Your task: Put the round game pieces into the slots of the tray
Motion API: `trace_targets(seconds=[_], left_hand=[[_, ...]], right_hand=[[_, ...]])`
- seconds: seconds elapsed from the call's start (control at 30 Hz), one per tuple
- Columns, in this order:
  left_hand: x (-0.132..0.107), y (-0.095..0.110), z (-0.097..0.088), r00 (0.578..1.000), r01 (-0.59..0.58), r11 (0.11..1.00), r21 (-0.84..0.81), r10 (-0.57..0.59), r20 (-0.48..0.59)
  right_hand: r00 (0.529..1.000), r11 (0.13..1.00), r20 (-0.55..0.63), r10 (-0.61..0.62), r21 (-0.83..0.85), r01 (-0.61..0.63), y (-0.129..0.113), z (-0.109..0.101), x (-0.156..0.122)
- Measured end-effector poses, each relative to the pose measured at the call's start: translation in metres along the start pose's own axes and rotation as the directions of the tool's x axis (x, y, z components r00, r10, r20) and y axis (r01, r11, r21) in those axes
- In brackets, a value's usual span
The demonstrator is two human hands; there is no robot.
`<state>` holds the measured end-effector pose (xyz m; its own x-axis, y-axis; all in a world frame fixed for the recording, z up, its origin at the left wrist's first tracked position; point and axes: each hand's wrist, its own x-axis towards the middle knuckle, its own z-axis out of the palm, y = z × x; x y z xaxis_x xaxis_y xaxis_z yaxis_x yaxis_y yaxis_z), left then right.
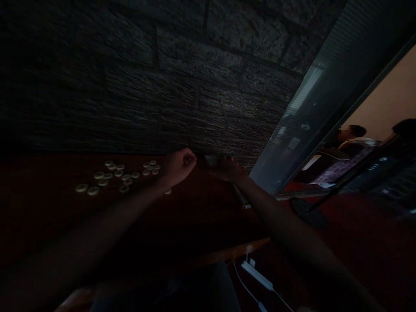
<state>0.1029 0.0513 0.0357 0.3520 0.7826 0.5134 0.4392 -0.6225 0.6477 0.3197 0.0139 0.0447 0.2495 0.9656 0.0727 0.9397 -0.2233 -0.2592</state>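
The scene is very dark. My left hand (178,167) is curled into a fist over the far part of a dark red table (48,208), just right of several pale round discs (118,175) that lie scattered on the tabletop. My right hand (227,169) reaches forward beside it, its fingers closed round a small dark flat object (212,161) that I cannot make out. Both hands are near the foot of a dark stone-brick wall (162,78). What the left fist encloses, if anything, is hidden.
A glass partition (312,112) slants up at the right; a person (349,134) sits beyond it. A white plug strip with a cable (256,275) lies on the floor below the table's wooden front edge (227,253). A dark stand (305,212) is at right.
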Motion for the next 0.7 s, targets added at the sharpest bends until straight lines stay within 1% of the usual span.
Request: trace_targets(seconds=[0.1, 0.17, 0.2, 0.23, 0.27, 0.33, 0.4, 0.43, 0.5, 0.53, 0.57, 0.63, 0.67, 0.7], left_hand=[[0.003, 0.001, -0.030, 0.994, 0.023, 1.000, -0.007, -0.024, -0.110], [0.003, 0.005, -0.041, 0.989, 0.032, 0.999, 0.008, -0.030, -0.142], [0.002, 0.008, -0.043, 0.989, 0.037, 0.999, 0.016, -0.034, -0.143], [0.001, 0.011, -0.043, 0.991, 0.044, 0.999, 0.022, -0.041, -0.128], [-0.001, 0.014, -0.041, 0.994, 0.051, 0.998, 0.021, -0.049, -0.100], [-0.005, 0.021, -0.030, 0.998, 0.058, 0.998, 0.011, -0.058, -0.007], [-0.011, 0.027, -0.017, 0.995, 0.045, 0.999, 0.000, -0.044, 0.092], [-0.013, 0.030, -0.010, 0.992, 0.034, 0.999, -0.006, -0.033, 0.120], [-0.018, 0.036, 0.002, 0.989, 0.013, 1.000, -0.014, -0.011, 0.148], [-0.020, 0.041, 0.008, 0.987, 0.002, 1.000, -0.012, 0.000, 0.159], [-0.022, 0.046, 0.014, 0.985, -0.012, 1.000, -0.004, 0.013, 0.175], [-0.026, 0.059, 0.028, 0.972, -0.053, 0.998, 0.016, 0.047, 0.229], [-0.028, 0.066, 0.037, 0.963, -0.083, 0.996, 0.018, 0.075, 0.257], [-0.031, 0.074, 0.048, 0.945, -0.132, 0.991, 0.005, 0.125, 0.302]], right_hand=[[0.996, 0.996, 0.043, -0.084, 0.030, 0.083, -0.021, -0.006, -0.044], [0.976, 0.981, 0.096, -0.196, 0.031, 0.194, -0.035, -0.005, -0.080], [0.961, 0.971, 0.134, -0.240, 0.026, 0.239, -0.042, -0.003, -0.097], [0.947, 0.961, 0.164, -0.275, 0.030, 0.274, -0.049, 0.000, -0.113], [0.938, 0.961, 0.213, -0.274, 0.036, 0.273, -0.055, 0.004, -0.127], [0.913, 0.958, 0.292, -0.286, 0.066, 0.279, -0.065, 0.012, -0.147], [0.914, 0.959, 0.289, -0.283, 0.090, 0.269, -0.066, 0.016, -0.157], [0.918, 0.953, 0.259, -0.300, 0.114, 0.280, -0.063, 0.014, -0.159], [0.925, 0.934, 0.162, -0.344, 0.161, 0.320, -0.043, 0.005, -0.159], [0.929, 0.927, 0.098, -0.356, 0.164, 0.338, -0.028, -0.003, -0.157], [0.923, 0.913, 0.033, -0.382, 0.168, 0.372, -0.008, -0.012, -0.152], [0.909, 0.891, -0.068, -0.412, 0.177, 0.418, 0.039, -0.030, -0.139], [0.908, 0.893, -0.108, -0.404, 0.169, 0.417, 0.064, -0.038, -0.131], [0.909, 0.897, -0.130, -0.395, 0.157, 0.412, 0.088, -0.044, -0.124]])
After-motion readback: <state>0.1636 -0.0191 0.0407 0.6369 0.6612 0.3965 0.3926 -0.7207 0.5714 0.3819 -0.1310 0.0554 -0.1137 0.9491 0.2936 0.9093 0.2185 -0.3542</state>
